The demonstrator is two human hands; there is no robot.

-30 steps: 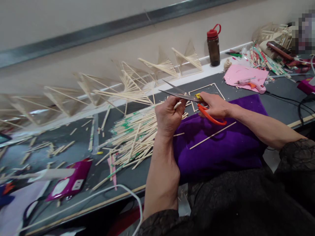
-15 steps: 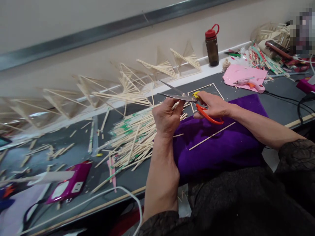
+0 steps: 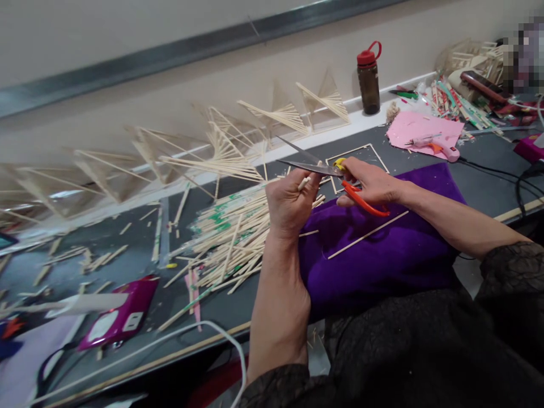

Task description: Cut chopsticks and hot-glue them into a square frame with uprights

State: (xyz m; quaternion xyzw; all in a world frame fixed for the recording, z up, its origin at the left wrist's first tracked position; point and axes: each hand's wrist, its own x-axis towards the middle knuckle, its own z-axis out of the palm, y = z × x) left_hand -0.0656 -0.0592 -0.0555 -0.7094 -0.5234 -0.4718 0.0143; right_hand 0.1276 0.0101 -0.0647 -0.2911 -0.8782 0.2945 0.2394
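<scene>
My right hand [image 3: 369,182] grips scissors [image 3: 310,165] with orange and yellow handles; their blades are spread and point left, over my left hand. My left hand [image 3: 291,198] is closed around a short pale wooden stick [image 3: 304,183], whose end pokes out between the fingers close to the lower blade. Whether the blade touches the stick I cannot tell. Beneath both hands lies a purple cloth [image 3: 382,255], with a single loose stick [image 3: 368,235] on it. A rectangular stick frame [image 3: 349,151] rests on the table just behind the scissors.
Left of my hands is a pile of wooden sticks [image 3: 229,238]. Several twisted stick structures [image 3: 221,158] line the wall. A bottle [image 3: 368,79] stands at the back, near a pink glue gun [image 3: 437,146] on pink paper [image 3: 399,133]. A magenta device [image 3: 121,317] sits at left.
Almost nothing differs. The whole view has shifted slightly, and both hands keep the same hold on the scissors and the stick.
</scene>
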